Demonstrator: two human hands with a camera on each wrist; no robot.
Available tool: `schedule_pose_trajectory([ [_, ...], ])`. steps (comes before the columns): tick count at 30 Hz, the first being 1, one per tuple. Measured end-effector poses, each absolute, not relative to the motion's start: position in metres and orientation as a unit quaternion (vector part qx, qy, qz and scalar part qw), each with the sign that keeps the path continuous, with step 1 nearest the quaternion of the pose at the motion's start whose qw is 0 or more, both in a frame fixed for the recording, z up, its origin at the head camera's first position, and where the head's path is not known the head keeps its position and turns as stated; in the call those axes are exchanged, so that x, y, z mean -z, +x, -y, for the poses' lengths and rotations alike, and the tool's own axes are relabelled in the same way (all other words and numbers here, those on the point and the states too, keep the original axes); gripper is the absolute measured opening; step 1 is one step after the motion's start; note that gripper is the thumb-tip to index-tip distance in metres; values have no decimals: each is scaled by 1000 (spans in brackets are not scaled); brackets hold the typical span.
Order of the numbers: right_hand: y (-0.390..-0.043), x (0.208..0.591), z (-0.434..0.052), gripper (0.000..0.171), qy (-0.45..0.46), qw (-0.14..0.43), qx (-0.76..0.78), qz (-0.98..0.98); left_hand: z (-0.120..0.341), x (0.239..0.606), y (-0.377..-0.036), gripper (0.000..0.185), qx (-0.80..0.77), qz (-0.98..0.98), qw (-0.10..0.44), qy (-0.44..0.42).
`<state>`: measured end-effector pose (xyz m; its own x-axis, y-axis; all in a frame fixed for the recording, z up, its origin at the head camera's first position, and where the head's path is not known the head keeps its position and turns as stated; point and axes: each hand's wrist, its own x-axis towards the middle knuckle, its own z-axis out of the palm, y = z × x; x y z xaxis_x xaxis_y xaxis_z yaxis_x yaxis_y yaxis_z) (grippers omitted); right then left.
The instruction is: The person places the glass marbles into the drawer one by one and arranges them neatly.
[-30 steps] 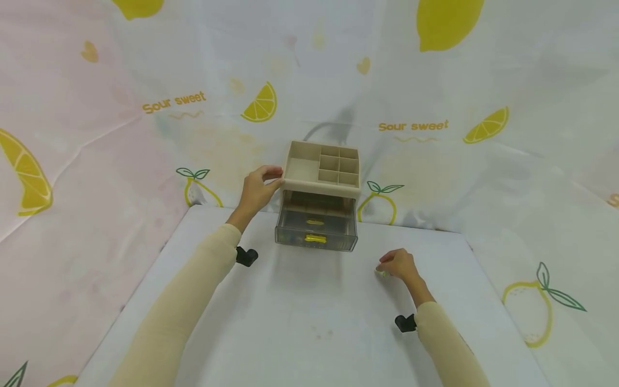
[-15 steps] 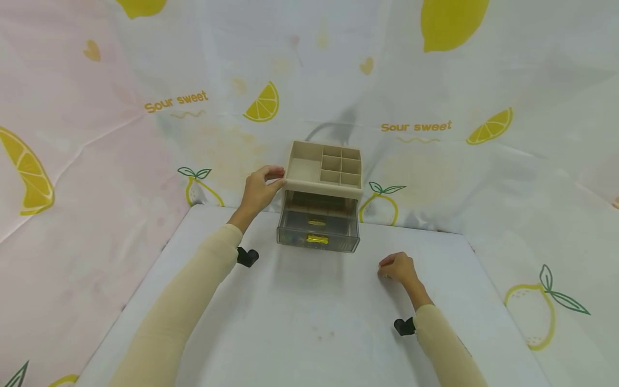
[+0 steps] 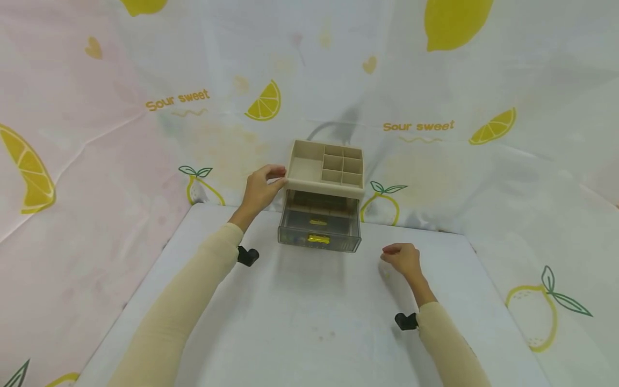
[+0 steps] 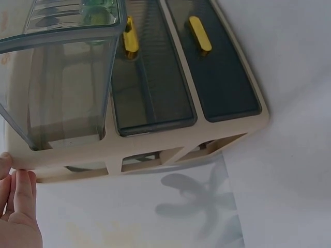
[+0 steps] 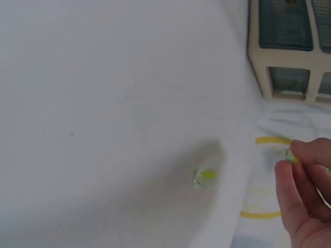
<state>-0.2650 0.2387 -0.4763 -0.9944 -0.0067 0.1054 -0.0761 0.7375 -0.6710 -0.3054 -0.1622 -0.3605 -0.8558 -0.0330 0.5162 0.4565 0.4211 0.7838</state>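
Observation:
A beige desk organizer (image 3: 325, 167) with a divided top tray stands at the table's far edge. My left hand (image 3: 258, 188) grips its top left corner; its fingertips (image 4: 18, 199) show beside the frame (image 4: 155, 155) in the left wrist view. One clear grey drawer (image 3: 319, 237) with a yellow handle (image 3: 317, 238) is pulled out, and something green lies inside it (image 4: 98, 8). My right hand (image 3: 401, 257) hovers to the right of the drawer and pinches a small yellow-green bead (image 5: 290, 154). Another such bead (image 5: 206, 176) lies on the table below it.
The white table (image 3: 309, 322) is walled on three sides by a lemon-print cloth (image 3: 435, 134). Two more drawers (image 4: 170, 77) of the organizer are closed. Black wrist mounts (image 3: 247, 256) sit on both sleeves.
My right hand has risen off the table and moved slightly back toward the organizer with a bead pinched in it. The left hand and the organizer have stayed put.

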Motion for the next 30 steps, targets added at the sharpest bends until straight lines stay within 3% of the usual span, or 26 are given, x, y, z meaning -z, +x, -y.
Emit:
schedule_pose_trajectory([
  [19, -261, 408, -190, 19, 102, 175, -474, 857, 164, 364, -305, 30, 530, 807, 226, -128],
  [30, -232, 354, -152, 18, 204, 192, -573, 770, 162, 359, -303, 30, 526, 810, 228, -127],
])
